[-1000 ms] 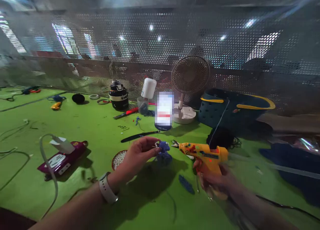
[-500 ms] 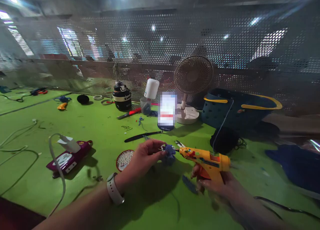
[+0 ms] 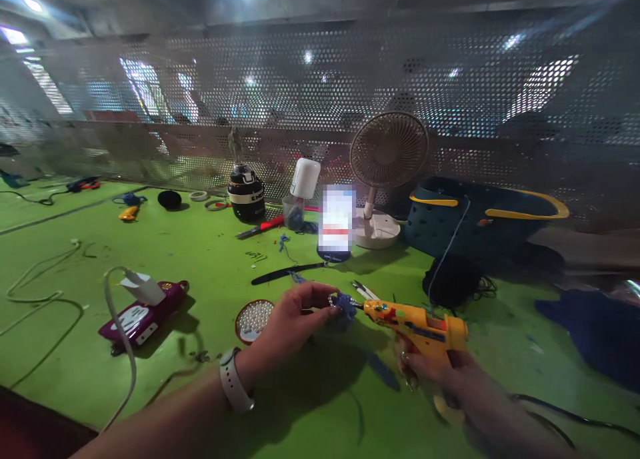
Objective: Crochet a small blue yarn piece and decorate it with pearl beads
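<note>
Between the thumb and fingers of my left hand (image 3: 295, 319) is a small blue yarn piece (image 3: 345, 304), with something shiny at its near side. My right hand (image 3: 445, 372) grips a yellow glue gun (image 3: 420, 322) by its handle. The gun's nozzle points left and meets the yarn piece, or comes very close to it. A round dish of white beads (image 3: 254, 319) lies just behind my left wrist. Below the gun, a blue fuzzy strip (image 3: 383, 371) rests on the table. Scissors (image 3: 364, 290) lie behind the yarn piece, partly hidden.
On the green table (image 3: 190, 392) a purple power strip (image 3: 145, 312) with cables sits left. Farther back stand a black jug (image 3: 247, 196), a phone (image 3: 337, 222), a fan (image 3: 387, 152) and a dark blue basket (image 3: 450, 222). A black yarn ball (image 3: 447, 282) lies right.
The view has shifted slightly, so everything appears a little to the right. The glue gun's nozzle stays at the yarn piece, and the gun's rear tips slightly lower.
</note>
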A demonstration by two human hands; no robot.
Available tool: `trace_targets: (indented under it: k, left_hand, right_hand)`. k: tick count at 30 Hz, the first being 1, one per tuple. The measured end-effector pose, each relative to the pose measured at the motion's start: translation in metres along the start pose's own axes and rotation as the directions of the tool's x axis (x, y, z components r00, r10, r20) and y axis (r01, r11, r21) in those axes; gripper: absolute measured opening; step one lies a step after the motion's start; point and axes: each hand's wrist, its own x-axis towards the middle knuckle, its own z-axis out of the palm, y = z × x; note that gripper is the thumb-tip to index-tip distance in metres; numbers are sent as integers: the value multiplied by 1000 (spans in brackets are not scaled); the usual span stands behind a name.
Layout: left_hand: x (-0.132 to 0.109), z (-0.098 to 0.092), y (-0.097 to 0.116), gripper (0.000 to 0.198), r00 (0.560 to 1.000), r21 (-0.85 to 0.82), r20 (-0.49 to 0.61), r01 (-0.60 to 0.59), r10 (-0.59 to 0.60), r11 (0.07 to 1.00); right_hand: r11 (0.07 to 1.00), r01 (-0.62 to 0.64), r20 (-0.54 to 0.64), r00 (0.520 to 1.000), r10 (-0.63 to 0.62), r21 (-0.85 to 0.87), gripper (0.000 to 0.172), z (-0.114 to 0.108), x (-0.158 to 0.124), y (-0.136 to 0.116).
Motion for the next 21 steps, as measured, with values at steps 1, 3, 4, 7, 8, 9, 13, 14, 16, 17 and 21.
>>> trace_targets:
  k: [1,3,4,7,8,9,13,14,16,17,21]
  left_hand:
    - [0,0,0,29,1000,15,-1,-4,4,1000]
    - [0,1,-1,29,1000,44,-4,-9,9,999]
    - [0,1,-1,30,1000,53,-6,-8,8,999]
    - [-1,2,0,30,1000,60,-11,2,-1,998]
    - [-2,2,0,30,1000,56,-10,4,-4,998]
    - [-2,3,0,30,1000,56,-8,6,-6,998]
    - [-1,2,-3,30,1000,57,6,-2,2,998]
    - [0,2,-4,30,1000,57,9,-8,8,998]
    - [0,2,-6,30,1000,53,15,-14,13,999]
    - [0,1,-6,30,1000,54,16,-12,11,998]
    - [-1,2,-5,30,1000,73,-1,-10,10,997]
  right_hand:
    - [1000,0,1,1000,0,-10,28,1,-1,-2]
    - [1000,9,8,1000,-9,-13,26,2,-1,-4]
    - [1000,18,13,1000,-18,-8,25,2,-1,-3]
    - [1000,11,34,999,-11,-11,24,2,0,-1]
    - [1000,5,40,999,-4,-9,24,2,1,0]
    - [1000,0,43,999,0,-9,24,2,1,1]
    - [999,25,41,999,-23,-47,26,2,1,1]
    - [998,29,40,999,-27,-58,26,2,1,1]
    - [998,27,37,999,-25,-59,26,1,1,2]
    - [999,20,36,999,-19,-48,26,1,1,2]
    - [1000,31,48,998,-31,-3,26,0,2,4]
